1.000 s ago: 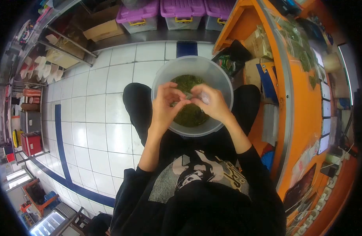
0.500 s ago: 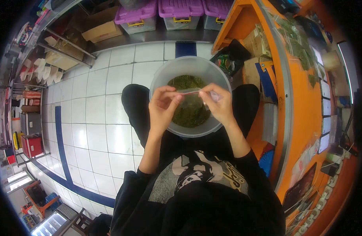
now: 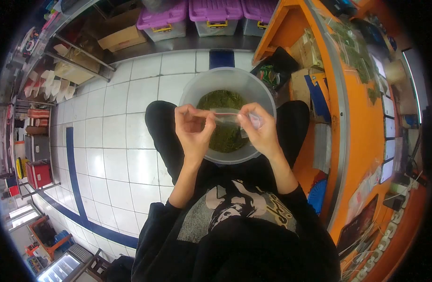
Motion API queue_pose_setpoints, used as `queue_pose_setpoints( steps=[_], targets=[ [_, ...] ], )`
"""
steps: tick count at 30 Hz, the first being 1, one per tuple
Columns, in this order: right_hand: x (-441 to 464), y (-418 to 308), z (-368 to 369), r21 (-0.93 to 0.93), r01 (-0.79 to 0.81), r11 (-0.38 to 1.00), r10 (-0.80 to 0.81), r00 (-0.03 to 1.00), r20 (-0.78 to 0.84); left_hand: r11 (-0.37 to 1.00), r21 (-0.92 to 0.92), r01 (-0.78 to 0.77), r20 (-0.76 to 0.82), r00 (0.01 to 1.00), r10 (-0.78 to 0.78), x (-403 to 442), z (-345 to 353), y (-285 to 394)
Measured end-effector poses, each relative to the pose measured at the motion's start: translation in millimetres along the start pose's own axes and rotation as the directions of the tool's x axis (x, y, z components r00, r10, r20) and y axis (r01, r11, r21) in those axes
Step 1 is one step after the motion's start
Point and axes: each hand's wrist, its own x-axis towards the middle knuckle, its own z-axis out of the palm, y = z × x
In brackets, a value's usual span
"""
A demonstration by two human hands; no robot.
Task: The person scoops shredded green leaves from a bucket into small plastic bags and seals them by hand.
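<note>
Between my hands is a small clear plastic zip bag [image 3: 226, 118] with a red strip along its top edge. My left hand [image 3: 193, 131] pinches one end of the strip between thumb and fingers. At the other end, my right hand [image 3: 260, 131] pinches it too, with more crumpled clear plastic [image 3: 256, 121] showing among its fingers. Below both hands stands a translucent round tub [image 3: 192, 91] between my knees. Dry-looking green flakes [image 3: 223, 141] cover its bottom; the bag and hands hide part of them.
An orange table [image 3: 361, 141] rises on the right, with small bags of green material [image 3: 354, 49] on top. Cardboard and a black bin [image 3: 277, 70] sit beneath it. Grey boxes with purple lids [image 3: 216, 19] line the back. White floor tiles [image 3: 115, 122] extend left.
My left hand has shifted slightly left and down, its fingers curled more. The bag's red strip now runs nearly straight between both hands. The tub has stayed in place.
</note>
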Motion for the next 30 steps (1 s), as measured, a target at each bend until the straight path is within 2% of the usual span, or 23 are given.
queue_pose_setpoints(
  steps=[2, 3, 5, 8, 12, 14, 15, 20, 22, 25, 27, 30],
  targets=[
    [1.9, -2.7, 0.3, -0.122, 0.122, 0.985, -0.123, 0.992, 0.005, 0.999, -0.031, 0.015, 0.021, 1.000, -0.014, 0.0, 0.6, 3.3],
    [1.3, -2.4, 0.0, -0.122, 0.121, 0.985, -0.122, 0.993, 0.004, 0.999, -0.031, 0.016, 0.022, 1.000, -0.015, 0.5, 1.6, 5.3],
    [-1.1, -2.0, -0.8, -0.011, 0.014, 1.000, -0.014, 1.000, 0.019, 0.999, -0.023, 0.034, 0.080, 0.996, -0.032, 0.9, 3.8, 8.4],
    [-1.9, -6.3, -4.1, -0.116, 0.025, 0.993, -0.026, 1.000, -0.010, 0.995, -0.035, 0.092, 0.104, 0.991, -0.088, 0.3, 5.0, 7.4],
    [-1.9, -11.5, -3.1, -0.081, -0.001, 0.997, 0.004, 0.999, 0.033, 0.992, -0.101, 0.069, 0.115, 0.992, -0.058, -1.2, 3.8, -4.1],
    [-1.1, -8.7, -1.3, -0.202, 0.142, 0.969, -0.138, 0.990, 0.036, 0.982, -0.152, 0.111, 0.146, 0.985, -0.088, -1.9, 3.9, -4.4],
    [-1.0, -8.4, -0.8, -0.204, 0.141, 0.969, -0.138, 0.990, 0.032, 0.982, -0.153, 0.113, 0.150, 0.985, -0.089, -2.0, 4.4, -3.2],
    [-3.0, -11.0, -3.3, -0.230, 0.146, 0.962, -0.150, 0.989, 0.001, 0.994, -0.058, 0.090, 0.227, 0.971, -0.075, -4.6, 9.9, -3.0],
    [-2.5, -6.6, -4.9, -0.268, 0.233, 0.935, -0.238, 0.971, 0.015, 0.997, -0.056, 0.053, 0.226, 0.973, -0.039, -4.8, 7.8, -9.3],
    [-3.2, -5.6, -5.3, -0.317, 0.247, 0.916, -0.259, 0.966, 0.003, 0.998, -0.032, 0.062, 0.257, 0.965, -0.052, -5.7, 10.4, -5.9],
    [-3.2, -5.6, -5.4, -0.262, 0.257, 0.930, -0.263, 0.965, 0.014, 0.999, -0.013, 0.048, 0.288, 0.957, -0.042, -6.6, 13.4, -3.6],
    [-3.8, -6.0, -5.6, -0.288, 0.299, 0.909, -0.311, 0.950, 0.006, 0.995, 0.038, 0.088, 0.339, 0.936, -0.096, -6.3, 15.3, 2.4]
  ],
)
